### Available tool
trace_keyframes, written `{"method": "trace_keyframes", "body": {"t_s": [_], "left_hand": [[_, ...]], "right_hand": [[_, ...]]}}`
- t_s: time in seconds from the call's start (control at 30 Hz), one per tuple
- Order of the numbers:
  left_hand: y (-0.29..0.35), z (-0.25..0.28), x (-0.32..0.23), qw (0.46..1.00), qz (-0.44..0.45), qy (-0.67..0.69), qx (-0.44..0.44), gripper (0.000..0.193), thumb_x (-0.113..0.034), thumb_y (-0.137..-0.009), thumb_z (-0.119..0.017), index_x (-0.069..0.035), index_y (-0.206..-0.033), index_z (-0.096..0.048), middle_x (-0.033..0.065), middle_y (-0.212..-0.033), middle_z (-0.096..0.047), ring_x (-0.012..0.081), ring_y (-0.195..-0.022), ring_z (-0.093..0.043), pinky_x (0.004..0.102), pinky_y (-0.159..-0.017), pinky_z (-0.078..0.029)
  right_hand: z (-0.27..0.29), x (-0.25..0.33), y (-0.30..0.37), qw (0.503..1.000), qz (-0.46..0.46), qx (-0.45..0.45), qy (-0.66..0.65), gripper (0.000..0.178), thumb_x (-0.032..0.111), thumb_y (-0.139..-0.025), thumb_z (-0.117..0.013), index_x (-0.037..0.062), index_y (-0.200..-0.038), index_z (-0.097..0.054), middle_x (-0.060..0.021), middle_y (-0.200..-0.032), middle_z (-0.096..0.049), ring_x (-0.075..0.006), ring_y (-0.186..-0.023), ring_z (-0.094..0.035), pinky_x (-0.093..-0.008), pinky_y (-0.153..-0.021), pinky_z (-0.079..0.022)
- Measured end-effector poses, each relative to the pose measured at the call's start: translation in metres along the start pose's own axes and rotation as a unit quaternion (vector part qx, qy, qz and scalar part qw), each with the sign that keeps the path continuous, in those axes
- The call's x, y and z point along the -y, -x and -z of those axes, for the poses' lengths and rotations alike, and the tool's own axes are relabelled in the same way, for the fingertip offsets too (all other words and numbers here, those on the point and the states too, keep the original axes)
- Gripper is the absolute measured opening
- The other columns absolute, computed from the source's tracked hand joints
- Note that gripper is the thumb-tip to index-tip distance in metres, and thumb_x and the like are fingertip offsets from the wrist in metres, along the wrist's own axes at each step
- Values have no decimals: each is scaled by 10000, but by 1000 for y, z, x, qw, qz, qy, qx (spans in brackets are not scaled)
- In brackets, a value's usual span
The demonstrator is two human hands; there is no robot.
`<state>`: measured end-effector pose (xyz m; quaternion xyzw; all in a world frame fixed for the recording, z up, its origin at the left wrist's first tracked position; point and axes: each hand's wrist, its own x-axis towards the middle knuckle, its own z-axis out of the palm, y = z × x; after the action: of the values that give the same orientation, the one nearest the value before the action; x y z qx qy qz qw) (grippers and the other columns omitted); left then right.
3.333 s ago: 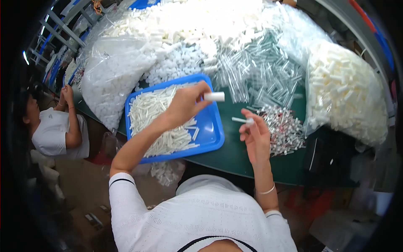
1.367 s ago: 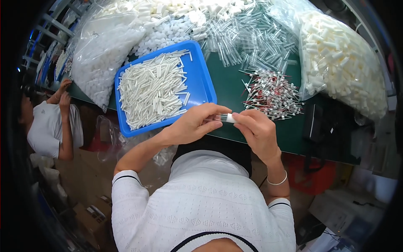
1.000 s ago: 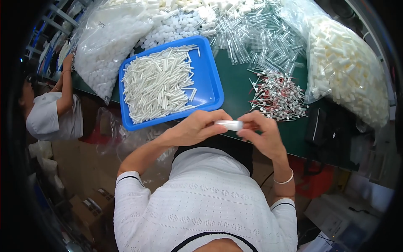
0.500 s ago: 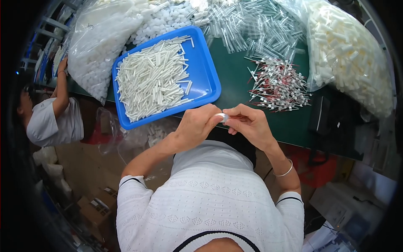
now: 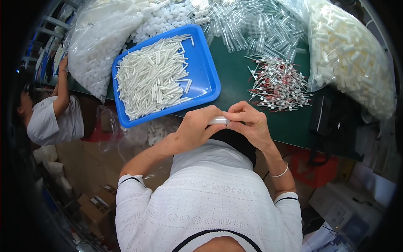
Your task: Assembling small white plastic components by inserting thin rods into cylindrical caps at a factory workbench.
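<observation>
My left hand and my right hand meet at the near edge of the green table, both pinching one small white plastic tube between their fingertips. Just beyond my left hand sits a blue tray heaped with several white tubes. Beyond my right hand lies a pile of thin red-and-white tipped parts.
Clear tubes lie in a heap at the back, with bags of white caps at the left and right. A black bag rests at the right edge. Another person works at the far left.
My left hand came back from above the blue tray with a white tube and joined my right hand at the table's near edge; both hands now hold it together.
</observation>
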<state>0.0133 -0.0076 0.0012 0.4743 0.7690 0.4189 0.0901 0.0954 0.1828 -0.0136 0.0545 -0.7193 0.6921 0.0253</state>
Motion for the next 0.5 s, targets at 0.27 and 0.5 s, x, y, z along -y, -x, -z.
{"method": "trace_keyframes", "body": {"t_s": [0.27,0.5], "left_hand": [[1,-16,1,883,172,427,93,290,-286,-993,-462,-13,-932,-538,6,-646,-486,77,-552,-394,246,-499,-325],[5,-30,1,652,288,697,75,454,-437,-1022,-309,-54,-908,-524,-19,-632,-442,74,-544,-354,228,-499,-283]], "right_hand": [[-20,-13,3,950,1,-53,-308,172,5,-849,-669,-11,-1017,-636,-50,-1017,-497,-91,-842,-525,-211,-736,-464],[-24,-22,0,966,-62,-87,-236,230,85,-868,-673,-3,-1042,-552,-70,-1057,-537,-96,-857,-563,-237,-775,-460]]}}
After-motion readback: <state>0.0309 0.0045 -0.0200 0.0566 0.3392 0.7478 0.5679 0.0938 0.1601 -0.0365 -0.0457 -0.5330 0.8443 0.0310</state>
